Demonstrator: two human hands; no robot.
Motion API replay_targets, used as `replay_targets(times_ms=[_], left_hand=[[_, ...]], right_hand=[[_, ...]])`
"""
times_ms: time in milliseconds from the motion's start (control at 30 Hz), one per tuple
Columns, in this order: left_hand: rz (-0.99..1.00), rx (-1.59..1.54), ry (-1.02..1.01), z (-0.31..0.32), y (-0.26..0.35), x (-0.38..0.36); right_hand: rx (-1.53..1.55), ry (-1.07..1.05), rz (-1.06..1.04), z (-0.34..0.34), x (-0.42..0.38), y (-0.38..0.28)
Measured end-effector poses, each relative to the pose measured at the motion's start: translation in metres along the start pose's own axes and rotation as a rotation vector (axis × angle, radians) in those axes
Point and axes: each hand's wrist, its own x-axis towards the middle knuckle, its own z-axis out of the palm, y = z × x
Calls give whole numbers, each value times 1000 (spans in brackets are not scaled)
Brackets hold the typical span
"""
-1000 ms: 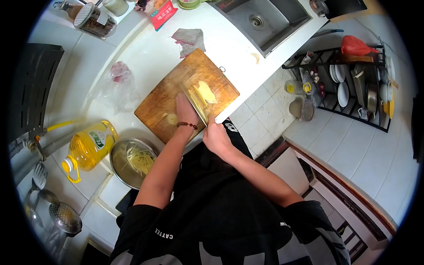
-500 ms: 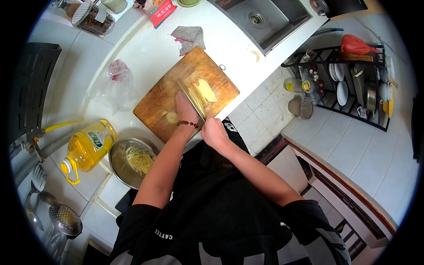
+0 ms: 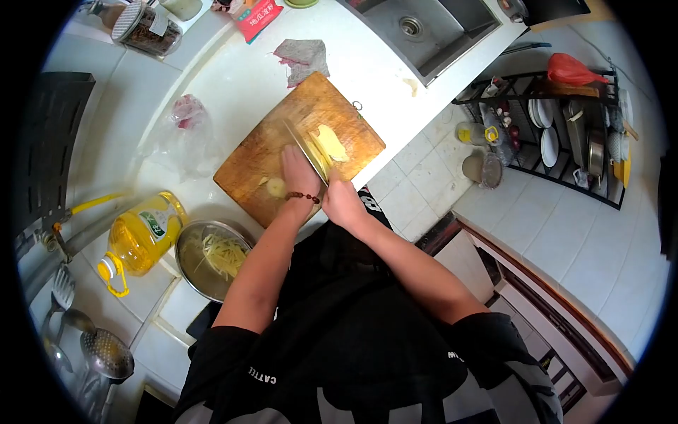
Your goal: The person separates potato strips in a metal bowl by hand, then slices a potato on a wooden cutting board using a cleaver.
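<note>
My right hand (image 3: pixel 343 203) grips the handle of a kitchen knife (image 3: pixel 299 140), whose blade points up and left across the wooden cutting board (image 3: pixel 261 152). Flat beside the blade's left side lies my left hand (image 3: pixel 299 174), fingers stretched out and a beaded bracelet at the wrist. Anything beneath that palm is hidden. Pale yellow slices, which look like potato (image 3: pixel 330 145), rest on the board just right of the blade. A small round pale piece (image 3: pixel 276 187) sits by my left wrist.
Left of the board stand a metal bowl (image 3: pixel 189 265) with pale yellow strips and an oil bottle (image 3: pixel 141 237). A plastic bag (image 3: pixel 187 148) and a grey cloth (image 3: pixel 304 60) lie on the counter. The sink (image 3: pixel 438 35) is at the back right, and a dish rack (image 3: pixel 533 169) stands farther right.
Both hands and the knife stay in nearly the same place on the board. The view has shifted very slightly.
</note>
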Motion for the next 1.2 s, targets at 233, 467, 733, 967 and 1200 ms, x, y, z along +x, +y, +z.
replay_targets(times_ms=[233,467,733,967,1200], left_hand=[[43,-46,96,2,2,-1],[72,-44,105,3,-2,0],[116,-32,97,-5,-2,0],[96,-55,123,-1,-9,-5],[-56,-177,17,-11,5,-4]], right_hand=[[52,-28,18,-5,-1,2],[8,-44,55,8,15,22],[14,1,42,-3,18,20],[-3,-43,59,-21,-21,-16],[-36,-91,124,-27,-35,-30]])
